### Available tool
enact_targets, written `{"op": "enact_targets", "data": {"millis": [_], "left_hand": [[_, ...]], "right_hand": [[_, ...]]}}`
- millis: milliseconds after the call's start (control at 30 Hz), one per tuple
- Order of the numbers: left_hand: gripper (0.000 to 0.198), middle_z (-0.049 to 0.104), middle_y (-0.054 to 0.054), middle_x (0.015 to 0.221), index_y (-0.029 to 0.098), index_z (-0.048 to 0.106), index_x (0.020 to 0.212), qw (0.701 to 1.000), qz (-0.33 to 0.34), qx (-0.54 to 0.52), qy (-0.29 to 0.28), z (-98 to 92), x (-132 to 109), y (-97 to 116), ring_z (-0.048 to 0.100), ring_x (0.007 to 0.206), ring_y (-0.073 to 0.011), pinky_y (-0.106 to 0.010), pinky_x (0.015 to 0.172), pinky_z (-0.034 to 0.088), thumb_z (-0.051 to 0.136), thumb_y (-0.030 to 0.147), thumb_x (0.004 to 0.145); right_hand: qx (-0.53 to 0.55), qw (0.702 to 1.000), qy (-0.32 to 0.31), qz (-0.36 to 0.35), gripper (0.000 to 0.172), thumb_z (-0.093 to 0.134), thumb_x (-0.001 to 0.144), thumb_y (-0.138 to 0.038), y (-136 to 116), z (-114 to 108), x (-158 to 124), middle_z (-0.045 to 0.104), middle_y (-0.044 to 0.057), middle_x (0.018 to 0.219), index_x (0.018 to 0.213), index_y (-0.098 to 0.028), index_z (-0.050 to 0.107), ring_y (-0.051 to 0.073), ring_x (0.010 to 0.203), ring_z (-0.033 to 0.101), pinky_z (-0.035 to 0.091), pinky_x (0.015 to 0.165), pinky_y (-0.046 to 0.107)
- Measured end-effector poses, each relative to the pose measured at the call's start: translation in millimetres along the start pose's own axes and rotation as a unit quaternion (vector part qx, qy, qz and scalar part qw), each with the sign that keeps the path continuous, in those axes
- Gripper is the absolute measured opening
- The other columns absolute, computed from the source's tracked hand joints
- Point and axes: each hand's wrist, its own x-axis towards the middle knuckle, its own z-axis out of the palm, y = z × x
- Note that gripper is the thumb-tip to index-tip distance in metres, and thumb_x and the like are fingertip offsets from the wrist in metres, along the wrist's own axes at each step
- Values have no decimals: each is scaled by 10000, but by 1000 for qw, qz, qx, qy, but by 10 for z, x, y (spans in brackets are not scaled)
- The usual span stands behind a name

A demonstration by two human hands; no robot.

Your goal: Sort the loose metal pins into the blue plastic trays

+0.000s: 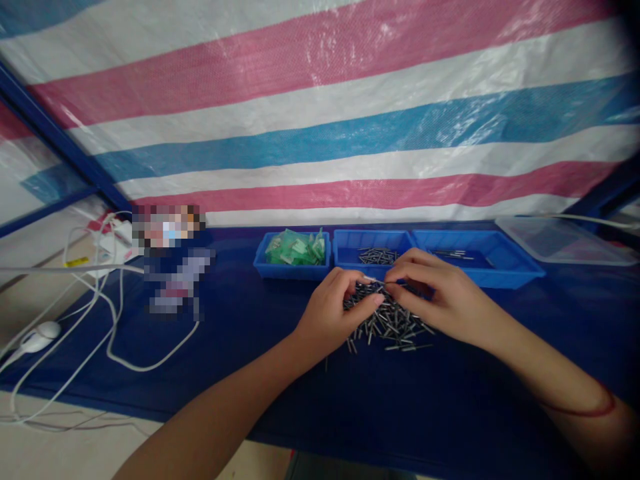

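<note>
A heap of blind rivets (390,323), thin grey metal pins with thicker sleeves, lies loose on the blue tabletop. Just over its far side, my right hand (440,290) pinches one end of a silvery blind rivet (373,279) between thumb and forefinger. My left hand (333,310) is curled at the heap's left side, its forefinger at the other end of that rivet and its thumb lower, over the pile. The fingers hide part of the rivet and of the heap. Behind my hands, more rivets (377,256) lie in the middle blue bin (345,250).
The left blue bin (293,271) holds green plastic packets (296,248). A few pins (453,254) lie in the right blue bin (515,270), beside a clear plastic lid (565,243). White cables (117,333) cross the table's left side. A striped sheet (325,143) hangs behind.
</note>
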Motion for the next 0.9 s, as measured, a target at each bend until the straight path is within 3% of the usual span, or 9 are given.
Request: {"op": "enact_targets", "data": {"millis": [100, 267, 400, 500, 667, 800, 900], "left_hand": [[328, 586, -34, 885, 184, 576, 1118, 995, 38, 68, -54, -1, -18, -2, 533, 837, -166, -300, 779, 414, 556, 407, 879], [352, 611, -46, 1102, 243, 639, 1116, 960, 134, 193, -150, 33, -73, -10, 503, 1008, -223, -356, 814, 343, 556, 477, 866], [276, 617, -33, 1092, 247, 671, 1046, 949, 148, 225, -165, 62, -95, -25, 493, 1019, -218, -358, 809, 312, 548, 436, 886], [229, 624, -28, 1057, 237, 676, 986, 945, 153, 237, -162, 63, -97, -27, 497, 1001, -207, -355, 807, 298, 534, 398, 906], [208, 617, -39, 1044, 212, 655, 928, 941, 157, 249, -167, 71, -106, -22, 506, 969, -195, -354, 800, 295, 517, 367, 922], [215, 616, -39, 1060, 205, 642, 928, 952, 127, 229, -158, 88, -106, 7, 511, 988, -198, -346, 804, 314, 519, 381, 921], [229, 623, -33, 1090, 209, 628, 929, 974, 69, 188, -109, 81, -87, 48, 522, 1005, -191, -338, 813, 333, 481, 384, 939]], "right_hand": [[-100, 991, 63, 57, 90, 527, 850, -249, 114, -173, -9, 581, 64, 855, 816, -205, 598, 186, 737, 547, 427, 688, 345], [-288, 928, 164, 171, 137, 498, 838, -330, 480, -448, -128, 546, 82, 772, 744, -238, 536, 240, 669, 511, 325, 590, 368], [-340, 896, 173, 229, 187, 538, 808, -404, 700, -501, -225, 496, 54, 650, 689, -261, 519, 178, 504, 385, 219, 527, 328], [-351, 888, 158, 253, 204, 521, 817, -440, 701, -471, -209, 536, 73, 663, 763, -248, 563, 188, 499, 414, 233, 523, 328], [-331, 904, 136, 236, 247, 519, 835, -432, 500, -349, -84, 627, 120, 758, 825, -201, 603, 233, 602, 538, 315, 539, 335], [-244, 950, 108, 165, 241, 514, 857, -408, 307, -204, -34, 629, 87, 784, 859, -193, 622, 219, 671, 584, 376, 594, 328], [-147, 981, 62, 109, 193, 509, 867, -356, 148, -97, -25, 630, 61, 816, 915, -207, 622, 193, 667, 580, 418, 647, 333]]}}
